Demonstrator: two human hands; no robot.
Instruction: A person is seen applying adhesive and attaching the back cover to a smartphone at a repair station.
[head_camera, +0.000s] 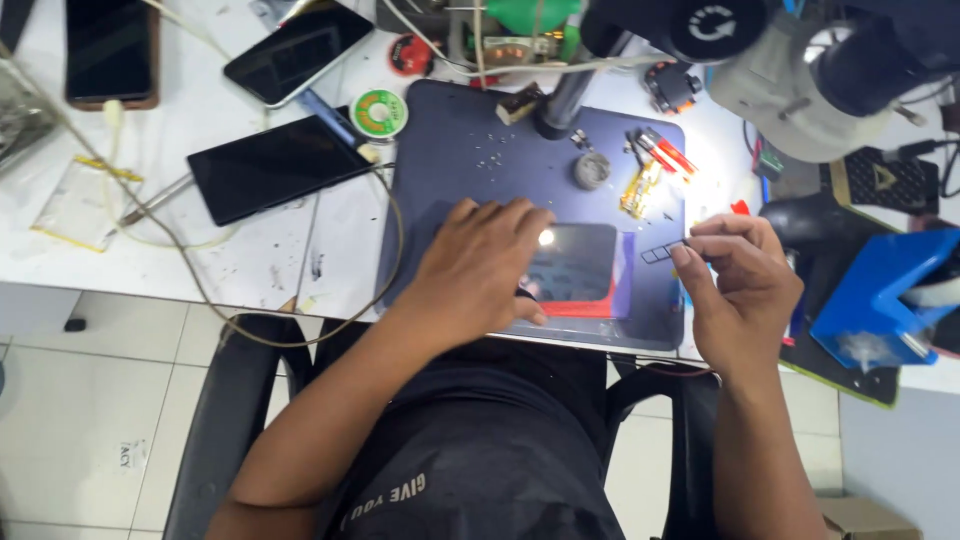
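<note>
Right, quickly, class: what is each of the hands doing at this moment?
Left hand: open, fingers spread flat on the dark phone on the mat.
Right hand: pinched shut on a small black tray.

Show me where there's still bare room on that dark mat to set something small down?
The dark blue work mat is bare in its upper-left part, between the green solder-wick spool and the round grey metal piece, bar tiny specks. It is crowded under the left hand on the black phone, and near the red-handled tools.
</note>
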